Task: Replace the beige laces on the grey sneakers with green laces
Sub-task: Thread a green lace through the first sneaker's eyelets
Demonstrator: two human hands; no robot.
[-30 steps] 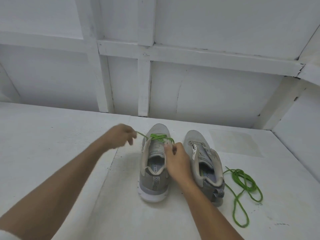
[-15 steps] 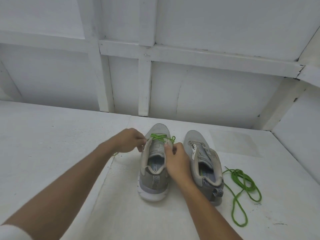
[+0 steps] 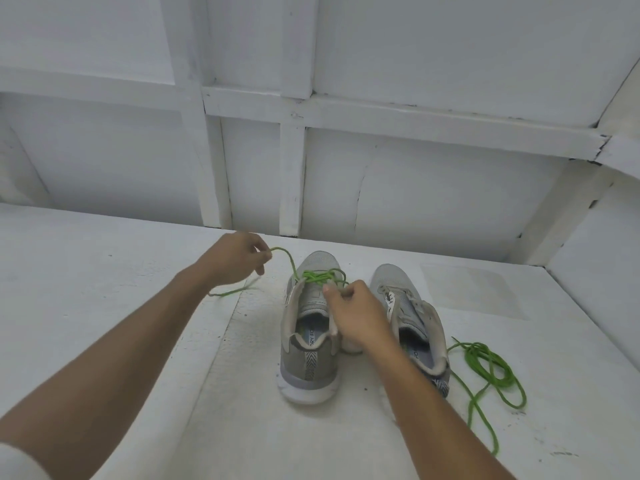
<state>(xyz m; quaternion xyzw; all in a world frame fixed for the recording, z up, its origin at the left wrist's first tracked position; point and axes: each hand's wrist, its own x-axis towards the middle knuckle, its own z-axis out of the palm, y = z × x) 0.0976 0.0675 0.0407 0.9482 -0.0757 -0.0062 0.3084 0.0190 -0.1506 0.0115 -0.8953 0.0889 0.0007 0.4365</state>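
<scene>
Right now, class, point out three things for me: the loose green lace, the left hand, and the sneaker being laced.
loose green lace (image 3: 479, 363), head view, on its coil.
left hand (image 3: 235, 261), head view, on its back.
sneaker being laced (image 3: 309, 367), head view, on its heel tab.

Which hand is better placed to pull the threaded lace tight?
Left, likely: the left hand pinches the threaded green lace, slack strand raised, while the right hand grips the half-laced sneaker.

I see the left sneaker (image 3: 308, 362) and right sneaker (image 3: 408, 306) side by side on the table (image 3: 104, 271), toes toward the wall (image 3: 415, 188) behind. A threaded lace (image 3: 318, 276) crosses the left sneaker's front; a loose lace (image 3: 491, 372) lies right of the right sneaker.
</scene>
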